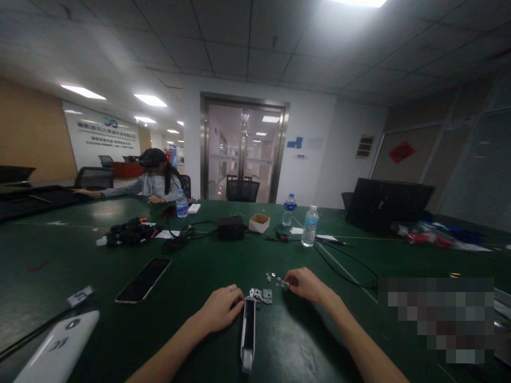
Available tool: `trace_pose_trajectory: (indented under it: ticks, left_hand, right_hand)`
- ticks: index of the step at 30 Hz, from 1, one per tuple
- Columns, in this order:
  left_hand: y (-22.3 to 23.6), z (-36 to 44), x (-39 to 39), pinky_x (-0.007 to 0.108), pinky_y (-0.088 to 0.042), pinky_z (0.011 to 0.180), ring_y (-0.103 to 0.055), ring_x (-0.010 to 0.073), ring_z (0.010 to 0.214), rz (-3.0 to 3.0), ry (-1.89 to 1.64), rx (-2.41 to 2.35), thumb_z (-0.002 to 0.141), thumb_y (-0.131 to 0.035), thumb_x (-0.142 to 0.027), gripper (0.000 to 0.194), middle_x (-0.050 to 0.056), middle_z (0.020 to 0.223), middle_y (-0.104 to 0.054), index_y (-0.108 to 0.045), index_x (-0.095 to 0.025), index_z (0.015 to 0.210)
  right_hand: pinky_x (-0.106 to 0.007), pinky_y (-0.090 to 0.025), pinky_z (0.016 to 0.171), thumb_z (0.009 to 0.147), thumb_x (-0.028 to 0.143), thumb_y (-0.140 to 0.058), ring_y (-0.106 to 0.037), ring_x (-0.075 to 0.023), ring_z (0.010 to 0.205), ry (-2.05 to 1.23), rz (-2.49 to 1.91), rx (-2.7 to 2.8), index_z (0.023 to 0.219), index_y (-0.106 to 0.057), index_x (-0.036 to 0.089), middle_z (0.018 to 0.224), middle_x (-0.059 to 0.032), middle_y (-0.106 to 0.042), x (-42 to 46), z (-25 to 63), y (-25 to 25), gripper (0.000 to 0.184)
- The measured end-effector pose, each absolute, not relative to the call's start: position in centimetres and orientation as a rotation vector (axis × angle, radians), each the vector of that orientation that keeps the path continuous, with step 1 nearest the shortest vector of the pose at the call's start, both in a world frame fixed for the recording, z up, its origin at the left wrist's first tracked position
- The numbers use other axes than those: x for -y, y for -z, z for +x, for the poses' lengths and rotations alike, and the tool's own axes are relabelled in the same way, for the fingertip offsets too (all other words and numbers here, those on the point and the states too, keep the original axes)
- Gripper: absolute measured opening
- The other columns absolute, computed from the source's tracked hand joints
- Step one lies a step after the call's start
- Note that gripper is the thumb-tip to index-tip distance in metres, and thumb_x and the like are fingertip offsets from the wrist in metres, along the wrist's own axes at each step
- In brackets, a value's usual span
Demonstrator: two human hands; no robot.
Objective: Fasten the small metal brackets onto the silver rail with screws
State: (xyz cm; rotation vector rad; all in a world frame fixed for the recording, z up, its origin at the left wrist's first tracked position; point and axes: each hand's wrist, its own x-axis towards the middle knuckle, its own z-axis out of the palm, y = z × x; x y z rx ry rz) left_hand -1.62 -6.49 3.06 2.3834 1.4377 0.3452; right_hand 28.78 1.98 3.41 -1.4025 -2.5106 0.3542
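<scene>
My left hand [224,307] rests on the green table with its fingers curled. Its fingertips lie against the upper left end of a narrow, dark-faced metal piece with pale edges [248,330], close to some small metal plates [261,296]. Whatever those fingers hold, if anything, is hidden. To the right, my right hand [305,283] has its thumb and fingers pinched together at the tabletop. Several small washers or nuts [273,275] lie scattered beside its fingertips. They are too small to tell whether one is in the pinch.
A phone [143,281] lies to the left, with a white device [59,348] nearer. Farther back are a black box [231,227], a small open carton [259,223], cables and water bottles [310,226]. Another person [157,178] sits across the table; a black monitor [387,205] stands right.
</scene>
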Motion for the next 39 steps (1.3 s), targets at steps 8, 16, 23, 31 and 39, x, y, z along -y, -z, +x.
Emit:
trace_pose_trajectory:
  ticks: [8, 16, 23, 31, 39]
  left_hand:
    - [-2.9, -1.6, 6.4, 0.029, -0.045, 0.076, -0.058, 0.0183, 0.088, 2.417, -0.375, -1.436, 0.097, -0.044, -0.032, 0.022, 0.002, 0.1, -0.06, -0.062, -0.022, 0.104]
    - [-3.1, -1.6, 6.6, 0.027, -0.046, 0.075, -0.059, 0.0168, 0.087, 2.373, -0.375, -1.429, 0.097, -0.046, -0.03, 0.021, 0.002, 0.102, -0.06, -0.062, -0.022, 0.106]
    - [-3.3, -1.6, 6.7, 0.027, -0.046, 0.074, -0.059, 0.0173, 0.086, 2.365, -0.37, -1.437, 0.097, -0.045, -0.03, 0.021, 0.002, 0.102, -0.06, -0.062, -0.021, 0.105]
    - [-3.3, -1.4, 6.7, 0.028, -0.045, 0.073, -0.059, 0.0181, 0.087, 2.42, -0.375, -1.441, 0.097, -0.044, -0.031, 0.022, 0.003, 0.099, -0.06, -0.063, -0.021, 0.102]
    - [-3.6, -1.4, 6.9, 0.028, -0.045, 0.073, -0.059, 0.0183, 0.085, 2.411, -0.385, -1.441, 0.096, -0.044, -0.031, 0.022, 0.003, 0.098, -0.06, -0.063, -0.021, 0.102]
  right_hand:
    - [-0.022, -0.043, 0.064, 0.071, 0.014, -0.059, -0.066, -0.0165, 0.076, -0.328, -1.458, 2.607, 0.099, -0.072, 0.024, 0.084, -0.0012, -0.073, -1.4, 28.5, -3.7, 0.032]
    - [-0.027, -0.043, 0.075, 0.085, 0.026, -0.054, -0.061, -0.0202, 0.09, -0.172, -1.415, 2.575, 0.096, -0.071, 0.02, 0.095, -0.0076, -0.066, -1.6, 27.9, -3.1, 0.022]
    - [-0.026, -0.042, 0.073, 0.085, 0.023, -0.052, -0.06, -0.0194, 0.086, -0.158, -1.425, 2.557, 0.086, -0.069, 0.018, 0.091, -0.0079, -0.065, -1.1, 26.7, -2.7, 0.017]
    - [-0.026, -0.042, 0.074, 0.087, 0.024, -0.051, -0.06, -0.0188, 0.083, -0.203, -1.358, 2.538, 0.085, -0.068, 0.017, 0.088, -0.0075, -0.065, -1.1, 26.5, -2.5, 0.018]
    - [-0.027, -0.043, 0.077, 0.086, 0.027, -0.055, -0.059, -0.0199, 0.091, -0.195, -1.392, 2.442, 0.091, -0.068, 0.018, 0.095, -0.0077, -0.064, -1.0, 25.8, -1.8, 0.016]
